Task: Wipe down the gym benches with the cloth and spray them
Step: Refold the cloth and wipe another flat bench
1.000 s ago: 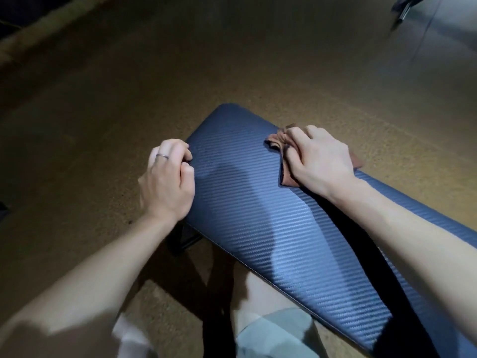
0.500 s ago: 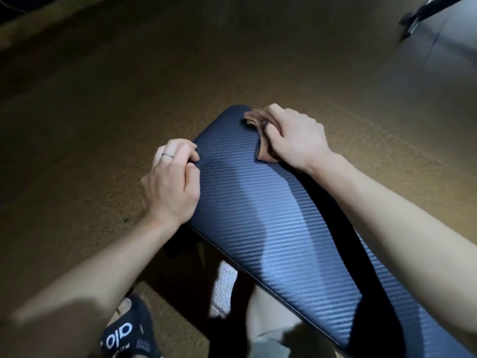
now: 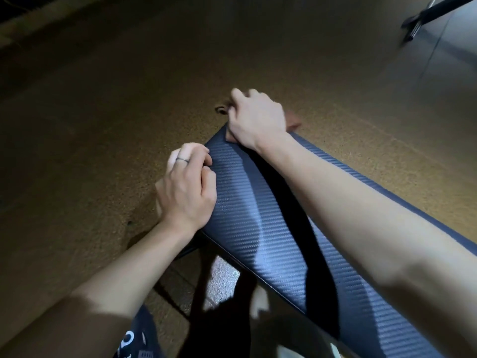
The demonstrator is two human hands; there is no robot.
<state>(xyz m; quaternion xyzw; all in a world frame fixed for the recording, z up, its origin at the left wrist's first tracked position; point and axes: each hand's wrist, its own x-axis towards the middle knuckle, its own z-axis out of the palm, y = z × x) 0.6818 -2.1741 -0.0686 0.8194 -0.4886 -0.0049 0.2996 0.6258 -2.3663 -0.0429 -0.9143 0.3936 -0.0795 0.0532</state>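
Head view, looking down along the bench pad (image 3: 258,215): dark blue, carbon-weave texture, running from the lower right up to its rounded far end near frame centre. Speckled tan floor (image 3: 129,86) all round it.

Your right hand (image 3: 255,117) sits at the far end of the pad, palm down, fingers curled over the reddish-brown cloth (image 3: 293,124). Most of the cloth is hidden under the hand; only a corner shows to the right of the wrist, plus a sliver at the pad's end edge. The hand grips the cloth and presses it on the end of the pad. Fingertips are blurred, so exact finger placement is unclear.

Your left hand (image 3: 187,187) is on the pad's left edge, nearer to you, fingers curled against the side of the pad, thumb on the top surface. A ring (image 3: 182,159) shows on one finger. It grips the edge itself.

Right forearm crosses above the pad and throws a dark shadow along it.

Below the pad: black frame bars (image 3: 196,254). Dark equipment leg (image 3: 426,14) at upper right, on a greyer floor section.

No spray bottle in view
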